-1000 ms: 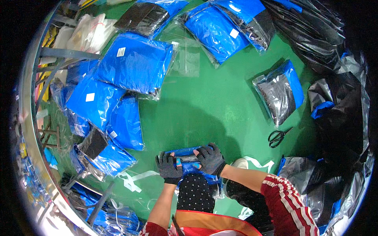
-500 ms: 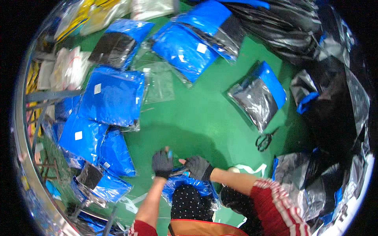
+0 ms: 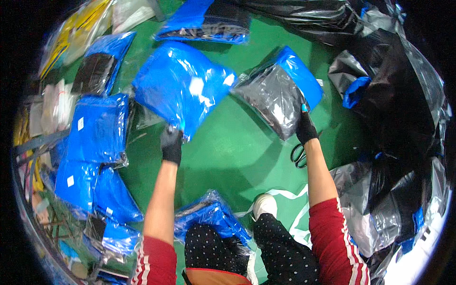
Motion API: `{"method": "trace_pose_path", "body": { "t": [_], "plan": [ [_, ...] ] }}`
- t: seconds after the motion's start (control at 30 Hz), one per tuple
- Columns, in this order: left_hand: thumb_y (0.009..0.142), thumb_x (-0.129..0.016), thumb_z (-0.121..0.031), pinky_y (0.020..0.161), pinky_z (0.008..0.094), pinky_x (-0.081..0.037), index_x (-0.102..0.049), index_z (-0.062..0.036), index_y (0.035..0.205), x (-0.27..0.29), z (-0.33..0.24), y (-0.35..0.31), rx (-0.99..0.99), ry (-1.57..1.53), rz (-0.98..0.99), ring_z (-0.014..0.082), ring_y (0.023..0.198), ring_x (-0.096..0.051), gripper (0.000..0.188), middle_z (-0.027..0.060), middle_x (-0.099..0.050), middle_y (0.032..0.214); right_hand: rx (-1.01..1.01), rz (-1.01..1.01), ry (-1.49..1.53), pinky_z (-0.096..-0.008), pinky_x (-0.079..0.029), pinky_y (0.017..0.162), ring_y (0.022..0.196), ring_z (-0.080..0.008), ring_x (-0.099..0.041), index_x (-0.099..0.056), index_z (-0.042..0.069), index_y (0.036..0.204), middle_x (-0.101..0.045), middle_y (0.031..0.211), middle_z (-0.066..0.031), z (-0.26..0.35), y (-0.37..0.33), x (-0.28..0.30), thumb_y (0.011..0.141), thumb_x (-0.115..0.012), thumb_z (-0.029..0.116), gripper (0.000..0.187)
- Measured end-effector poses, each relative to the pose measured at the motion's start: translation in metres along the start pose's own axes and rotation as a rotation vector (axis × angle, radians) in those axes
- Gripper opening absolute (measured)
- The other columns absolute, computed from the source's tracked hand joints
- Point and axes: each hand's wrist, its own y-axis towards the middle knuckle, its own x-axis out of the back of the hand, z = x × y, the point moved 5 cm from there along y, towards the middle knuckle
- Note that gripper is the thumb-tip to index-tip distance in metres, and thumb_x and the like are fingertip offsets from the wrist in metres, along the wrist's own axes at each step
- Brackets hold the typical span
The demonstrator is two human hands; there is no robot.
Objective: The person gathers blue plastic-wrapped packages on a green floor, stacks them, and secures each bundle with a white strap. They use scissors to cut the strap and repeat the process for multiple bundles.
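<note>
My left hand [image 3: 171, 142], in a dark glove, is closed on the near corner of a blue plastic-wrapped package [image 3: 175, 80] with a white label. My right hand [image 3: 306, 124], also gloved, grips the near right edge of a second clear-bagged package [image 3: 270, 90], dark grey with a blue band. Both packages are tilted, and their corners nearly meet in the middle. Another blue wrapped package [image 3: 209, 216] lies close in front of me, partly under my leg. Scissors with black handles [image 3: 298, 156] lie on the green floor just below my right hand.
Several blue packages [image 3: 97, 128] are piled on the left beside a metal frame. A blue and black package [image 3: 204, 23] lies at the far side. Black plastic sheeting [image 3: 389, 90] heaps along the right. White strips [image 3: 299, 223] lie near my shoe [image 3: 264, 206].
Both hands have moved forward and apart from the package near my legs. The left has taken hold of the blue package, the right of the grey and blue one.
</note>
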Motion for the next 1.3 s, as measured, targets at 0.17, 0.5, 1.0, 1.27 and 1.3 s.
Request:
{"method": "trace_pose_path", "body": {
  "t": [0.17, 0.5, 1.0, 1.27, 1.3],
  "plan": [
    [0.076, -0.067, -0.017, 0.048, 0.0276, -0.040, -0.054, -0.0058, 0.068, 0.049, 0.093, -0.086, -0.008, -0.180, 0.066, 0.0100, 0.051, -0.048, 0.018, 0.0007, -0.053, 0.061, 0.424, 0.071, -0.115, -0.0273, -0.041, 0.077, 0.087, -0.0135, -0.050, -0.053, 0.001, 0.113, -0.057, 0.100, -0.0071, 0.031, -0.069, 0.021, 0.082, -0.060, 0.031, 0.043],
    [0.086, -0.056, -0.031, 0.074, 0.0318, -0.045, -0.054, -0.0047, 0.103, 0.080, 0.130, -0.093, 0.119, -0.429, 0.167, 0.0199, 0.082, -0.056, 0.031, 0.0069, -0.059, 0.093, 0.165, 0.751, -0.142, -0.0341, -0.047, 0.077, 0.084, -0.0201, -0.057, -0.048, -0.001, 0.116, -0.058, 0.105, -0.0119, 0.049, -0.179, -0.127, 0.079, -0.062, 0.020, 0.045],
    [0.083, -0.052, -0.054, 0.094, 0.0371, -0.038, -0.036, -0.0069, 0.132, 0.065, 0.065, -0.048, 0.164, -0.816, 0.258, 0.0241, 0.113, -0.046, 0.070, 0.0093, -0.047, 0.127, 0.302, 0.982, -0.427, -0.0348, -0.025, 0.105, 0.126, -0.0279, -0.030, -0.011, -0.008, 0.136, -0.032, 0.132, -0.0260, -0.018, -0.168, -0.226, 0.057, -0.073, 0.061, 0.122],
    [0.083, -0.052, -0.050, 0.090, 0.0386, -0.040, -0.044, -0.0011, 0.123, 0.136, -0.038, -0.135, 0.011, -0.538, -0.208, 0.0253, 0.100, -0.053, 0.063, 0.0121, -0.055, 0.114, 0.246, 1.247, -0.169, -0.0317, -0.048, 0.077, 0.089, -0.0189, -0.058, -0.055, 0.002, 0.111, -0.061, 0.100, -0.0109, 0.058, -0.235, -0.188, 0.074, -0.072, 0.034, 0.051],
    [0.082, -0.053, -0.049, 0.092, 0.0408, -0.039, -0.041, -0.0008, 0.125, 0.154, -0.038, -0.163, 0.017, -0.701, -0.061, 0.0282, 0.101, -0.052, 0.066, 0.0139, -0.054, 0.116, 0.421, 1.291, -0.204, -0.0326, -0.048, 0.077, 0.089, -0.0194, -0.058, -0.055, 0.002, 0.111, -0.061, 0.101, -0.0107, 0.070, -0.260, -0.182, 0.075, -0.071, 0.032, 0.049]
  ]
}}
